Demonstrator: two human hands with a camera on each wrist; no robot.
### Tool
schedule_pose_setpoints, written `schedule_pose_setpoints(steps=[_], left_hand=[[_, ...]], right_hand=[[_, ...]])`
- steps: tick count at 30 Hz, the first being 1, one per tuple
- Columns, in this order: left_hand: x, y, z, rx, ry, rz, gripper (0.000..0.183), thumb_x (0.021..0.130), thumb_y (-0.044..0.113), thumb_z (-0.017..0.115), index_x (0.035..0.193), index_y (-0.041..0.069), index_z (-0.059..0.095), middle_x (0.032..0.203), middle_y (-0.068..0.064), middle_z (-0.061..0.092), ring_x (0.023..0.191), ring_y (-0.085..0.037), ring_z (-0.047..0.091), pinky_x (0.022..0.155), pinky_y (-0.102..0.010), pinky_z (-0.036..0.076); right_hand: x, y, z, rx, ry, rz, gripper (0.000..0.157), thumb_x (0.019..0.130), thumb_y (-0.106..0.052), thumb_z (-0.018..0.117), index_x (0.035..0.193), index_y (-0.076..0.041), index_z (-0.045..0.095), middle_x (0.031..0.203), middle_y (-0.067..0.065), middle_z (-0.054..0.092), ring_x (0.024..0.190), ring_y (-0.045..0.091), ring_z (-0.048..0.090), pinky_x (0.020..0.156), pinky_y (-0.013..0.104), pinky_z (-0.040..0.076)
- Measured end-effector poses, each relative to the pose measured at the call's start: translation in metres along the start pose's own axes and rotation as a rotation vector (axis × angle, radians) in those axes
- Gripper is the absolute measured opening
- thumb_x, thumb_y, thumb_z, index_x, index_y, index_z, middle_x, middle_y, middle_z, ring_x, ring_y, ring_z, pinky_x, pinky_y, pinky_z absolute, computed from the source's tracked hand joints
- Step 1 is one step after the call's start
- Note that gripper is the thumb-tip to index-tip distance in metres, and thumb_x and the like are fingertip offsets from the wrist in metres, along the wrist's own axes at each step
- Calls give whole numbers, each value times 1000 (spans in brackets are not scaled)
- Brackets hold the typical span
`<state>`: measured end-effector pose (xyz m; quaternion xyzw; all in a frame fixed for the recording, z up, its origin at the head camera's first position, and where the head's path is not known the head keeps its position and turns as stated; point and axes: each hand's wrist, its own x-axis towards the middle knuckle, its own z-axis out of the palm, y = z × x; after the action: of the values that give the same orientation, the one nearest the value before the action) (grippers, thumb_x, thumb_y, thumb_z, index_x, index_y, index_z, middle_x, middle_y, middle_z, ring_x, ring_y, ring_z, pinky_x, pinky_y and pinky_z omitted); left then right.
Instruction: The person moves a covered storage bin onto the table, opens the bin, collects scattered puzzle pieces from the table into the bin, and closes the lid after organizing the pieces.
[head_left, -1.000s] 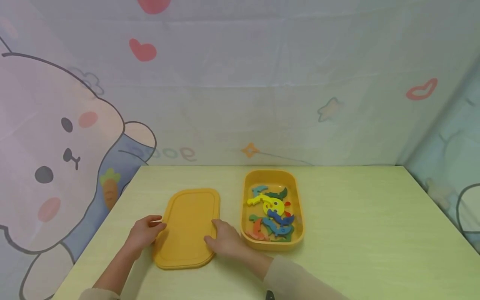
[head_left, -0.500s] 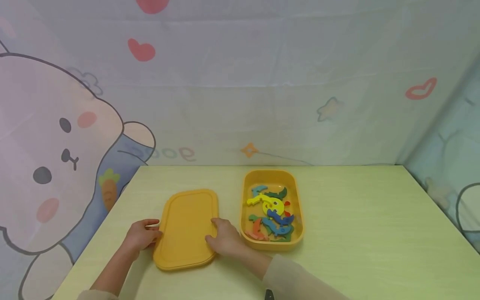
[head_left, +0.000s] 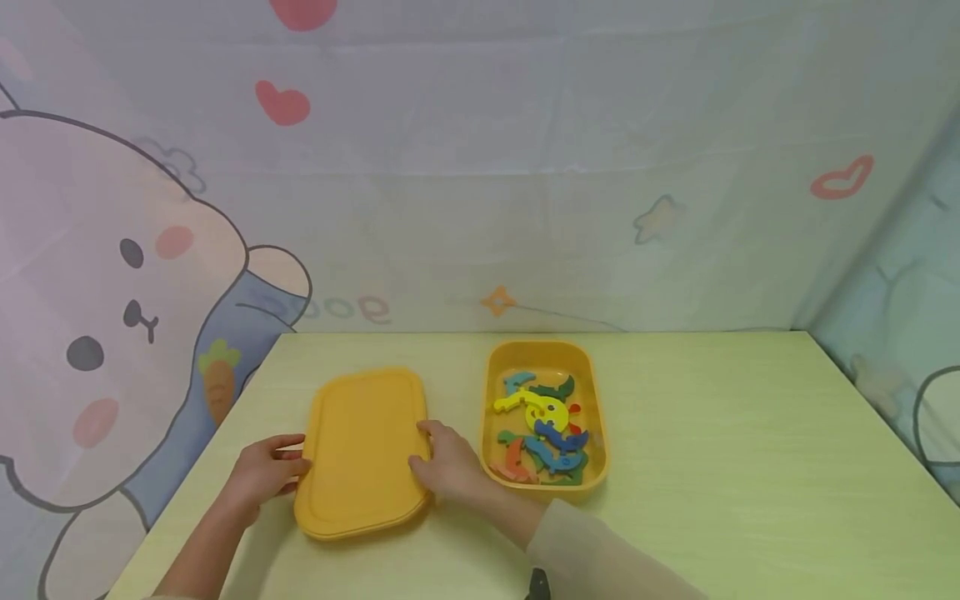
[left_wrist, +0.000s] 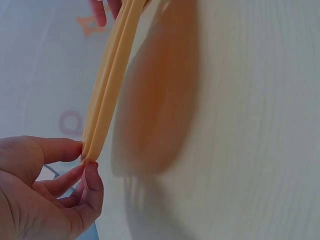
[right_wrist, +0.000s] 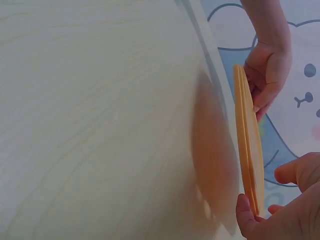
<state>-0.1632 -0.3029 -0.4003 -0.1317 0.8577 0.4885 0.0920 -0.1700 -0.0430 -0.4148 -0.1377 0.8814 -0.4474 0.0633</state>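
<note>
A yellow-orange rounded rectangular lid (head_left: 365, 450) is raised above the table at left, its shadow showing beneath it in both wrist views. My left hand (head_left: 264, 473) pinches the lid's left edge; in the left wrist view thumb and fingertips (left_wrist: 91, 172) meet on opposite sides of the rim. At the right edge, my right hand (head_left: 450, 467) holds the lid, one finger (right_wrist: 244, 206) under the rim in the right wrist view. To the right stands an open yellow box (head_left: 600, 446) with colourful flat animal-shaped pieces (head_left: 553, 454) inside, among them a round yellow piece with a face (head_left: 547, 412).
The pale yellow-green table (head_left: 720, 450) runs back to a printed cloth (head_left: 465, 167) with a cartoon bear, hearts and a star. The box stands close to my right hand and forearm.
Both hands have shifted slightly left with the lid, which has come up off the table. My left fingers have closed onto its left edge. The box has stayed in place.
</note>
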Motion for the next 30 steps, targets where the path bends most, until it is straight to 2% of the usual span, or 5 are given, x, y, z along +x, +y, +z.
schedule_pose_setpoints(steps=[3,7,11,19,30], left_hand=[[-1,1,-4,-15,1,5,56,84,7,61,133,-8,39,111,-22,56,75,-7,59,66,-27,56],[-1,2,-7,-38,-7,11,56,86,9,61,134,-7,37,105,-15,57,75,-7,59,68,-27,56],[-3,7,-7,-50,-13,17,55,88,10,59,135,-5,36,100,-10,56,75,-7,58,69,-26,55],[-5,19,-6,-71,-14,52,54,88,10,58,136,-4,36,96,-6,53,76,-7,57,70,-26,55],[-9,36,5,-73,27,84,51,87,12,60,132,-4,43,105,-12,58,77,-7,60,71,-28,56]], right_hand=[[3,-2,-2,51,28,10,47,85,-16,62,128,-2,49,123,13,55,93,21,59,77,31,51],[9,-4,-4,132,71,32,47,85,-11,62,129,-3,49,124,12,54,80,12,59,61,19,50],[15,-6,-9,183,91,48,46,85,-9,62,129,-2,49,121,12,55,80,12,61,62,19,52],[19,-5,-20,156,104,64,45,83,-9,62,126,0,53,104,12,60,79,18,65,63,23,53],[19,1,-36,97,92,133,44,83,-14,64,125,-4,55,99,10,62,83,19,59,69,26,53]])
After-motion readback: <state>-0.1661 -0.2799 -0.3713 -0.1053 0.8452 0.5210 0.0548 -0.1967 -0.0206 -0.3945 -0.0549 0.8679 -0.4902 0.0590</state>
